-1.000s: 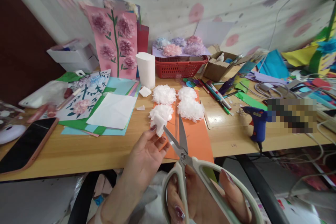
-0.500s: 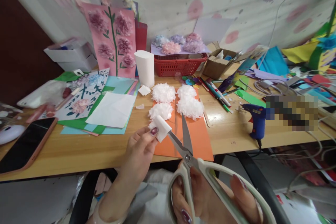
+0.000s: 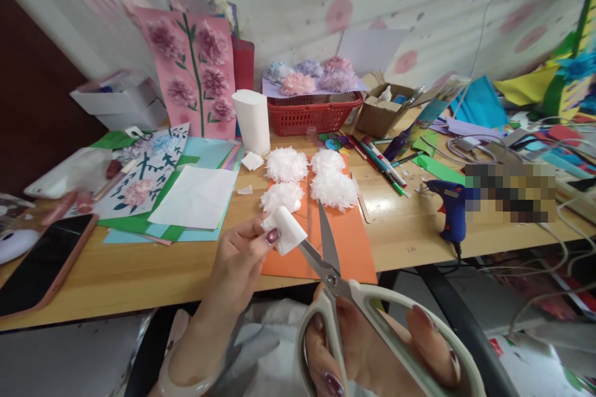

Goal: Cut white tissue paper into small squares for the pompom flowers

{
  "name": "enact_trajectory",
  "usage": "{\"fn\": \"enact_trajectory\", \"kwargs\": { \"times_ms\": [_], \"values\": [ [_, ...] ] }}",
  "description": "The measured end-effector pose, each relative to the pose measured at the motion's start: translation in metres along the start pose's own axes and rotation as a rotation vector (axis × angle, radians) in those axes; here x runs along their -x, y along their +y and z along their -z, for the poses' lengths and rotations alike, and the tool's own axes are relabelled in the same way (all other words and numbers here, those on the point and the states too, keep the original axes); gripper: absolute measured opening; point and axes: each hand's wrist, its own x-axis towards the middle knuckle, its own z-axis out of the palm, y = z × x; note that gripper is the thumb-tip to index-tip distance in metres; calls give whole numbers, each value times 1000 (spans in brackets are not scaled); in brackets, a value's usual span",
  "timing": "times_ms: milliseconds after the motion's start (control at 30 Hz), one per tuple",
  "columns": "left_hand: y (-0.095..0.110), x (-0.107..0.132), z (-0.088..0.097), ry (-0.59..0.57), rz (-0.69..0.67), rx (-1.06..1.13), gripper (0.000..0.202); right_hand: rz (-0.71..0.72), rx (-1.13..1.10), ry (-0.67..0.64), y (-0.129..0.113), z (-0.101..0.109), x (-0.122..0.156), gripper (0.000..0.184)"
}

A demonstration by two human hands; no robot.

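Observation:
My left hand (image 3: 239, 260) pinches a small folded piece of white tissue paper (image 3: 289, 229) between thumb and fingers. A pair of scissors (image 3: 331, 281) with pale handles is in my right hand (image 3: 372, 344), fingers through the loops. Its blades are spread apart; the left blade's tip meets the paper's right corner, and I cannot tell whether it goes behind it. Just beyond, several fluffy white paper flowers (image 3: 334, 189) rest on an orange sheet (image 3: 351, 248). A folded white square (image 3: 252, 161) and a small scrap (image 3: 244, 190) lie to their left.
Behind stand a white paper roll (image 3: 252, 124) and a red basket (image 3: 311, 118) topped with pastel flowers. Markers (image 3: 384, 164) and a blue glue gun (image 3: 452, 208) with its cord lie rightward. Paper sheets (image 3: 195, 198) and a phone (image 3: 46, 260) are at left.
The view has shifted slightly, so the desk things sit a little further left. The folded paper has turned a bit in my left hand. The scissors stay spread as before.

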Motion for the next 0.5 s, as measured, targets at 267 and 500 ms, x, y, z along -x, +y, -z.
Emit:
{"fn": "enact_trajectory", "kwargs": {
  "times_ms": [267,500],
  "values": [
    [2,4,-10,34,-19,24,15,6,27,-33,-5,-2,-2,69],
    [1,8,-10,-8,-8,27,17,27,-2,-22,0,4,2,69]
  ]
}}
